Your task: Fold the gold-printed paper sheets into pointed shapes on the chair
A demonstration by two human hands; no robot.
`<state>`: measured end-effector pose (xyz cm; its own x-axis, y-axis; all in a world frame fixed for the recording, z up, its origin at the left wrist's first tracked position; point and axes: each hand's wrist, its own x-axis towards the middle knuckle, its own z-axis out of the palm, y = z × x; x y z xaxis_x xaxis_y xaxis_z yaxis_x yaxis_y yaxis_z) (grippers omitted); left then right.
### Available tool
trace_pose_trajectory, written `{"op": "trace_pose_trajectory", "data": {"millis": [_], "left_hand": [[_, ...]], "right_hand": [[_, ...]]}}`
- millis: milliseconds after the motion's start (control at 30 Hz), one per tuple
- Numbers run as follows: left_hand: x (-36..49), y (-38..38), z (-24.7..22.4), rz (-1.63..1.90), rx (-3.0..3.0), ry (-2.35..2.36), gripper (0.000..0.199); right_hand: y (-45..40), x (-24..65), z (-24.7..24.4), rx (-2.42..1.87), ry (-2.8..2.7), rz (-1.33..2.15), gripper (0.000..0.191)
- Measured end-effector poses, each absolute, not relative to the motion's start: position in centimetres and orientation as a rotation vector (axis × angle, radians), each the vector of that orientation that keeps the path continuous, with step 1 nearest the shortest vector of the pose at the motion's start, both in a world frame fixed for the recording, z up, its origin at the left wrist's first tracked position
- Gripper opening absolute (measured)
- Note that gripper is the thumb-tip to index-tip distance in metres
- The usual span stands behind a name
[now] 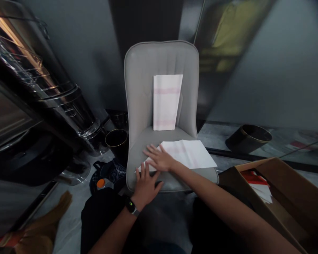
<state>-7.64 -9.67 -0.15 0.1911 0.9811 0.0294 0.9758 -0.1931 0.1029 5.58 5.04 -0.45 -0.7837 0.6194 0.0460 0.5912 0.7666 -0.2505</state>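
Note:
On the seat of a grey chair (139, 144) lies a folded white paper (192, 153) with faint pink bands. My left hand (145, 183), with a dark watch on its wrist, rests at the paper's left corner, fingers spread. Just above and to the right, my right hand (160, 158) lies flat across the paper's left part, fingers apart and slightly blurred. The two hands nearly meet. A second folded white paper (166, 102) with pink bands leans upright against the chair's backrest.
An open cardboard box (288, 176) holding red and white papers (258, 185) is at the lower right. Left of the chair are a black bin (116, 141), a dark bag (115, 173) and an orange-capped bottle (101, 183). A shiny metal cylinder (66, 102) stands further left.

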Motion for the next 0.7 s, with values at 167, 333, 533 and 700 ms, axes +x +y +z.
{"op": "trace_pose_trajectory", "data": {"millis": [167, 333, 533, 700], "left_hand": [[-7.6, -9.9, -0.3, 0.177, 2.39, 1.957, 0.053], [-7.4, -9.9, 0.0, 0.114, 2.342, 1.963, 0.063], [-7.5, -9.2, 1.7, 0.047, 2.253, 1.905, 0.062], [-10.2, -5.7, 3.3, 0.211, 2.161, 1.889, 0.06]], "right_hand": [[5.2, 6.0, -1.8, -0.89, -2.874, 0.415, 0.066], [9.3, 8.9, -1.7, -1.237, -2.802, 0.456, 0.071], [10.7, 9.4, -0.6, -1.371, -2.727, 0.526, 0.074], [7.6, 10.3, 1.7, -1.407, -2.27, 0.588, 0.078]]}}
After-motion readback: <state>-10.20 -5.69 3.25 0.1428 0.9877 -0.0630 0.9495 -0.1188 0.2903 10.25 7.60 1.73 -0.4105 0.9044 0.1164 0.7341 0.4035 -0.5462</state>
